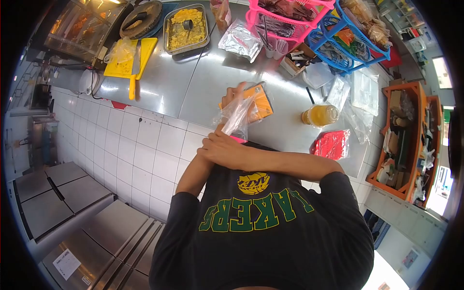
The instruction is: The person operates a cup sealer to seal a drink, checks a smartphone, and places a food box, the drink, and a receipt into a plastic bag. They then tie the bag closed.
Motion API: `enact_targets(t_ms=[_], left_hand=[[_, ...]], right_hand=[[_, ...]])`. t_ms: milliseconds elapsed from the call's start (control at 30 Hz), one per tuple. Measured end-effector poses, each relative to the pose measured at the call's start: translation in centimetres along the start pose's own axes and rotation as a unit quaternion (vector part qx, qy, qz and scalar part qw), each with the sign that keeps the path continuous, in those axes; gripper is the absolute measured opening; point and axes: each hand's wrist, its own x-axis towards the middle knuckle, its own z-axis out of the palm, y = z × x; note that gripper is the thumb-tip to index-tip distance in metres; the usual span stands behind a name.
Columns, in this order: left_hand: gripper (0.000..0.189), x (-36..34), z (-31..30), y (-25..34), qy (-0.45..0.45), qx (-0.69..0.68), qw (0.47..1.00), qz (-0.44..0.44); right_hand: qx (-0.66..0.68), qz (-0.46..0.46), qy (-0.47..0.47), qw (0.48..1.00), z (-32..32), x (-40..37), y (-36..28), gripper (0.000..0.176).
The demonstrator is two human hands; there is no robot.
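Observation:
My left hand (231, 99) is stretched out over the steel counter, partly covered by a crumpled clear plastic glove (237, 116). Its fingers look apart, though the plastic blurs them. Just beside them lies an orange packet (260, 102) with a dark edge. My right hand (223, 150) reaches across my body and closes round the left wrist, at the glove's cuff end. Its fingertips are partly hidden there. A small pink thing (238, 138) shows beneath the plastic, by the counter's near edge.
A yellow board (123, 68) with a yellow-handled knife (133, 82) lies left, near a tray of yellow food (166, 36). A foil packet (240, 41), pink basket (285, 42) and blue basket (358, 63) stand behind. To the right are a yellow drink cup (316, 116) and a red packet (331, 145).

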Motion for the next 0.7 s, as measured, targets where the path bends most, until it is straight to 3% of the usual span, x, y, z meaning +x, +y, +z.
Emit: enact_targets(t_ms=[33,67,100,133,167,200,300,367,400,567,633,700], left_hand=[[0.047,-0.2,0.1,0.5,0.043,0.074,0.996,-0.003],[0.044,-0.1,0.4,0.5,0.01,-0.147,0.982,-0.117],[0.042,-0.1,0.8,0.6,0.028,-0.349,0.906,-0.238],[0.039,-0.4,-0.1,0.3,0.009,-0.146,0.989,0.007],[0.037,-0.5,-0.9,0.0,-0.01,0.073,0.966,0.249],[0.037,-0.3,1.3,-3.0,0.002,0.016,0.959,0.283],[0.038,0.1,1.7,-4.1,-0.027,0.083,0.931,0.354],[0.037,0.4,1.0,-4.1,-0.089,0.051,0.942,0.321],[0.036,0.8,0.6,-3.8,-0.144,0.016,0.948,0.283],[0.041,2.8,-10.5,4.6,-0.2,-0.01,0.929,0.311],[0.038,3.4,-16.3,9.6,-0.203,0.039,0.927,0.311],[0.026,4.4,-20.5,13.3,-0.165,0.079,0.946,0.267]], right_hand=[[0.047,-0.009,0.024,0.999,-0.7,-0.8,0.4,0.02],[0.093,-0.017,0.049,0.994,-1.8,-1.5,0.8,0.02],[0.092,-0.018,0.049,0.994,-3.1,-2.3,1.2,0.02],[0.13,0.029,0.047,0.99,-5.1,-3.0,1.7,0.023],[0.168,0.075,0.045,0.982,-6.7,-3.9,2.2,0.027],[0.176,0.104,0.036,0.978,-7.7,-4.9,2.9,0.03],[0.256,0.143,0.067,0.954,-10.6,-8.4,5.6,0.029],[0.293,0.251,0.074,0.92,-12.5,-10.5,8.0,0.024],[0.332,0.269,0.126,0.896,-12.6,-11.5,8.7,0.025],[0.39,0.282,0.4,0.78,-17.8,-13.3,8.9,0.035],[0.458,0.211,0.463,0.729,-20.2,-13.9,8.1,0.032],[0.423,0.062,0.534,0.729,-22.2,-13.4,7.2,0.032]])
